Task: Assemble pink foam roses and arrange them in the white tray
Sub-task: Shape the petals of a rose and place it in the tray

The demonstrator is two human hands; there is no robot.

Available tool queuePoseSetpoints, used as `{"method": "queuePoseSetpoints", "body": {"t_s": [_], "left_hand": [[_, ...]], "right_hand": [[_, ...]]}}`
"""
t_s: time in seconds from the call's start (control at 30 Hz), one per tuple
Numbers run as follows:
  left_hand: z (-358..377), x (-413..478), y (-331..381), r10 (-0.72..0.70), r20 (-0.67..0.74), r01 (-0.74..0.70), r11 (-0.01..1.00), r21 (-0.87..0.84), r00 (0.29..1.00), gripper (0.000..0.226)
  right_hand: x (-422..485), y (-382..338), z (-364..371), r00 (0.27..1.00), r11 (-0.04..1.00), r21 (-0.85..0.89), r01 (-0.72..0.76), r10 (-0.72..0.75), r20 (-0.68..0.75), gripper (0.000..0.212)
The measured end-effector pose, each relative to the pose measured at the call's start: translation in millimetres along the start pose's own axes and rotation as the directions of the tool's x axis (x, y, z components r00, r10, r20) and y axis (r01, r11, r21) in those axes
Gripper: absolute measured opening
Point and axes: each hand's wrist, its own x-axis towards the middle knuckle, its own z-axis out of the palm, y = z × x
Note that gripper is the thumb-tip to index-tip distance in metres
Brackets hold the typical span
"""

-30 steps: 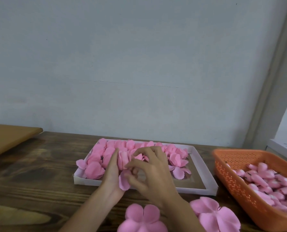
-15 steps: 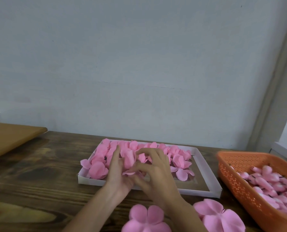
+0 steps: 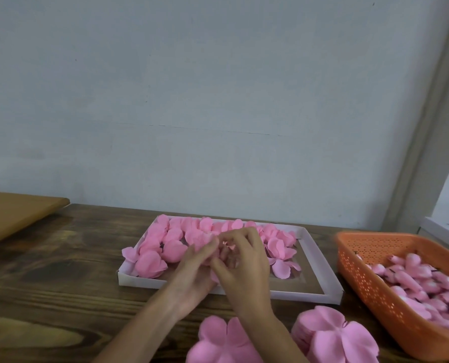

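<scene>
Pinching a pink foam rose point(image 3: 226, 246) with curled fingers, right hand point(image 3: 244, 271) sits over the white tray point(image 3: 320, 260), near the front middle. Left hand point(image 3: 192, 276) lies against the rose's side; blurred, can't tell if it grips. Finished roses point(image 3: 171, 247) fill the tray's left and back. Flat petal cutouts point(image 3: 336, 339) lie on the wooden table point(image 3: 47, 271) at the near edge. Orange basket point(image 3: 370, 286) of rose buds point(image 3: 414, 273) stands right of the tray.
</scene>
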Motion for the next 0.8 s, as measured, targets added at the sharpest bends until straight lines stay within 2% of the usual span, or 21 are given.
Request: {"method": "queuePoseSetpoints", "body": {"t_s": [0.1, 0.17, 0.33, 0.47, 0.6, 0.7, 0.8], "left_hand": [[3, 0, 1, 0.04, -0.021, -0.038, 0.996, 0.081, 0.999, 0.042], [3, -1, 0, 0.067, -0.055, -0.062, 0.994, 0.087, 0.996, 0.031], [5, 2, -2, 0.123, -0.15, -0.121, 0.992, 0.025, 0.981, 0.024], [0, 4, 3, 0.133, -0.234, -0.146, 0.988, -0.041, 0.963, 0.032], [-6, 6, 6, 0.106, -0.263, -0.114, 0.993, -0.015, 0.959, 0.072], [-8, 7, 5, 0.096, -0.219, -0.108, 0.993, -0.046, 0.971, 0.07], [-11, 7, 3, 0.073, -0.167, -0.091, 0.99, -0.104, 0.983, 0.07]], "right_hand": [[-5, -2, 3, 0.996, 0.998, -0.022, -0.054, 0.052, -0.078, 0.029], [-7, -4, 5, 0.99, 0.992, -0.015, -0.122, 0.12, -0.079, 0.033], [-9, -5, 5, 0.978, 0.979, 0.028, -0.201, 0.202, -0.052, 0.039], [-7, -5, 4, 0.973, 0.973, -0.02, -0.231, 0.23, -0.021, 0.043], [-7, -5, 6, 0.954, 0.955, 0.006, -0.295, 0.294, 0.055, 0.025], [-8, -6, 7, 0.941, 0.937, 0.09, -0.338, 0.335, 0.049, 0.02], [-3, -5, 3, 0.932, 0.928, 0.114, -0.355, 0.361, -0.034, 0.028]]}}
